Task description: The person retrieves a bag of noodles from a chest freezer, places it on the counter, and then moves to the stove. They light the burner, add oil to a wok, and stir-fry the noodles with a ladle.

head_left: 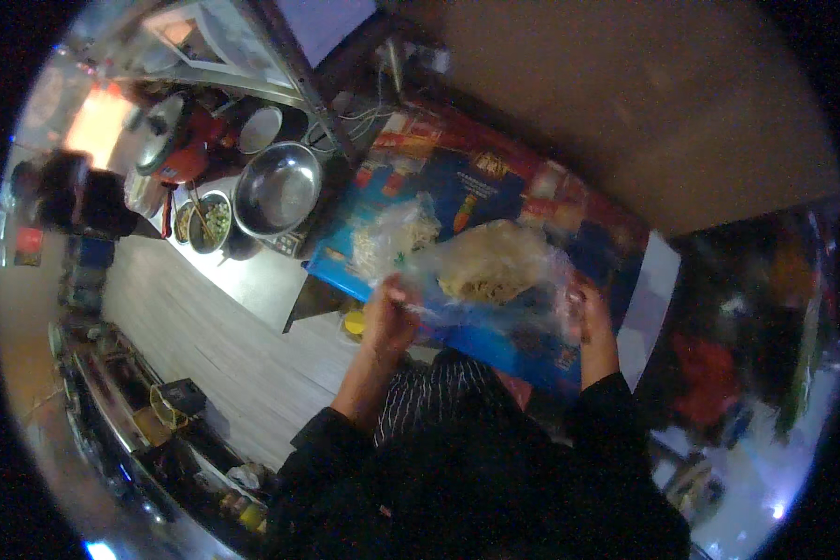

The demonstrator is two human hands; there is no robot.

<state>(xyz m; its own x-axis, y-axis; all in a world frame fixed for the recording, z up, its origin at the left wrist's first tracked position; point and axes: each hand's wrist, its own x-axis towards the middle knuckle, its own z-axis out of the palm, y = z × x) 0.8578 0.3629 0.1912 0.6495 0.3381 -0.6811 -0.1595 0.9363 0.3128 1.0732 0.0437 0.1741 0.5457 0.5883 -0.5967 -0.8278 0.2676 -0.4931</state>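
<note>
A clear plastic bag [490, 266] with a pale yellowish, lumpy mass inside is stretched between my two hands, over the table. My left hand [394, 313] is closed on the bag's left end. Its right end is gripped by my right hand [583, 308], fingers curled round the plastic. What the yellowish food is, I cannot make out through the film. Just beyond my left hand, a second clear bag [392, 238] of whitish, strand-like food lies on the table, with a small green bit beside it.
A printed blue and red cloth [485, 191] covers the table [523, 350]. To the left, a steel counter carries a large metal bowl [278, 189], a smaller bowl of chopped green food [212, 224] and a red lidded pot [179, 145]. A brown panel [644, 93] rises behind the table.
</note>
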